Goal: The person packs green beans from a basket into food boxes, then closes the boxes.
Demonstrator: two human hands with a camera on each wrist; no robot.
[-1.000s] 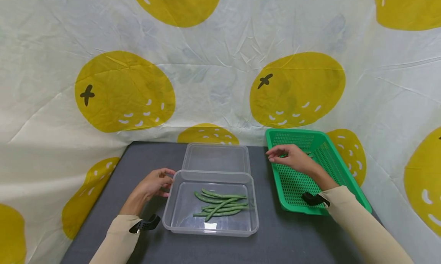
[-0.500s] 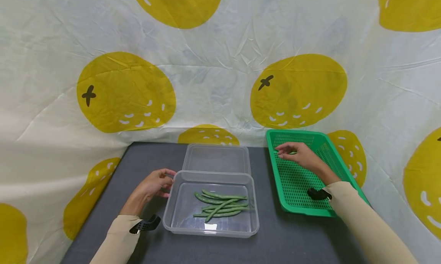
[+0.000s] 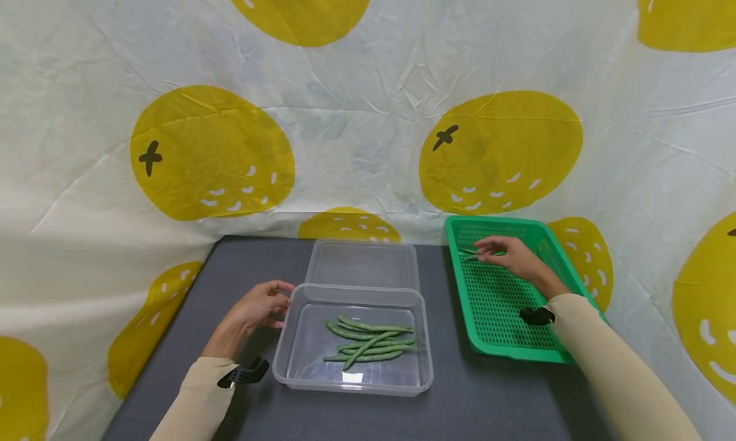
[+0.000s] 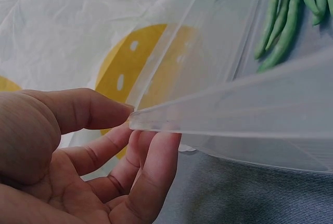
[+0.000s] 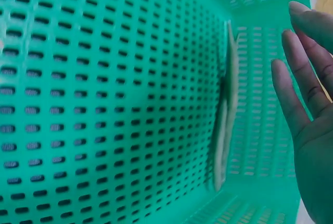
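Observation:
My left hand [image 3: 255,310] pinches the back left corner of a clear plastic container [image 3: 352,388]; in the left wrist view the thumb lies on the rim and fingers curl beneath it. Several green beans [image 3: 368,348] lie inside, one crossing the others. To the right, my right hand [image 3: 513,260] hovers over the far part of a green perforated basket [image 3: 489,348], fingers loosely bent and holding nothing. In the right wrist view a few green beans [image 5: 232,88] lie along the basket's end wall, apart from the fingers.
Behind the container a clear flat lid [image 3: 362,262] lies on the dark table [image 3: 253,262]. A white cloth [image 3: 356,134] printed with yellow fruit hangs behind and beside the table. Black straps with camera mounts [image 3: 247,372] sit on both wrists.
My right hand has moved right, from the basket's left rim to over its inside, and the beans in the basket show more. The left hand and container have stayed in place.

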